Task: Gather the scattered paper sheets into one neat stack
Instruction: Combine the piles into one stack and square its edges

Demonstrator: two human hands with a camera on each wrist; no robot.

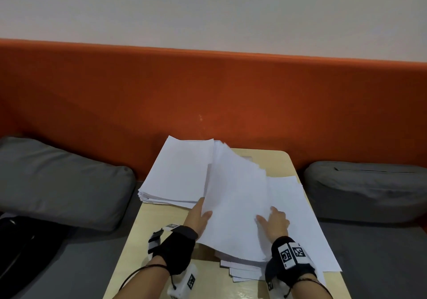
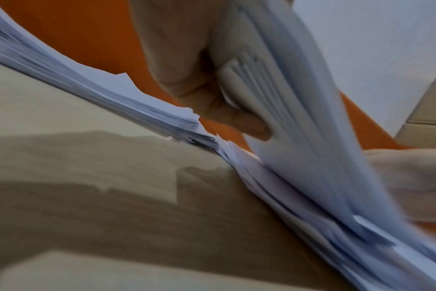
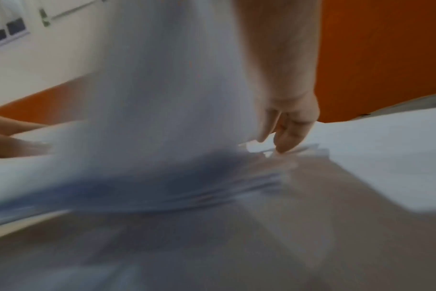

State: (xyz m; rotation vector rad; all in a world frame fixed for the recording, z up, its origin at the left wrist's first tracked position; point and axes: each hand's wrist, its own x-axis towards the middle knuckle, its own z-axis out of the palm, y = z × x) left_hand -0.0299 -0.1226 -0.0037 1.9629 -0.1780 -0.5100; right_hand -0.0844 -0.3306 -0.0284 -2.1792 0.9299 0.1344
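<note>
Head view
surface [image 1: 147, 248]: light wood top, seen from above; two paper groups are carried on it.
far stack [image 1: 178, 171]: white sheets piled at the far left of the surface, edges roughly squared, far corner past the back edge.
lifted bundle [image 1: 233, 206]: thick fan of sheets raised at its left edge, near end resting on the loose sheets [image 1: 300, 218] spread over the right half of the surface.
left hand [image 1: 199, 218]: placed at the bundle's left edge, thumb on top, the other fingers hidden under the paper; the bundle is pinched.
right hand [image 1: 273, 222]: laid on top of the bundle, fingers curled with tips on the paper; whether an edge is gripped cannot be told.
cushions: one grey cushion [image 1: 62, 183] to the left, one grey cushion [image 1: 365, 190] to the right, orange panel [image 1: 208, 91] behind.
containers: not seen.

Left wrist view
left hand [image 2: 212, 94]: fingers [image 2: 251, 126] curled under the fanned bundle [image 2: 299, 118], sheet edges clamped against the palm.
far stack [image 2: 112, 98]: lying flat on the surface [image 2: 75, 177], just beside the bundle's lower edge.

Right wrist view
picture: heavily blurred.
right hand [image 3: 289, 118]: fingers [image 3: 284, 141] bent downward, tips touching the sheet edges [image 3: 294, 151].
bundle [image 3: 174, 98]: standing steeply beside the hand.
grip: cannot be told.
</note>
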